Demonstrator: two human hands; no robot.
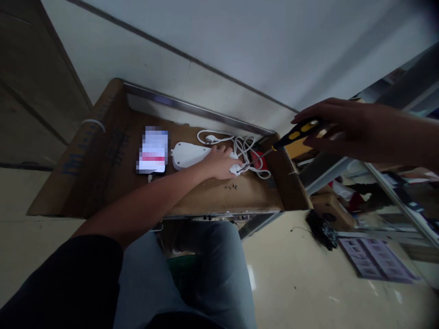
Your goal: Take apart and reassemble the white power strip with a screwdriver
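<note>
A white power strip point(190, 154) lies with screw holes facing up on a cardboard-lined surface. My left hand point(221, 163) is wrapped over its right part, fingers on the far edge. My right hand point(338, 128) grips a black and yellow screwdriver point(295, 134) by the handle, and the shaft slants down left to the strip's right end. Beyond and right of the strip, its white cord point(245, 145) lies coiled, with the plug point(210, 139) behind the strip. Several small screws point(233, 187) rest on the cardboard in front of my left hand.
A lit phone point(152, 151) with a cable lies left of the strip. A red object point(259, 161) sits under the cord. Raised cardboard sides point(291, 176) bound the surface. A metal shelf with boxes stands to the right.
</note>
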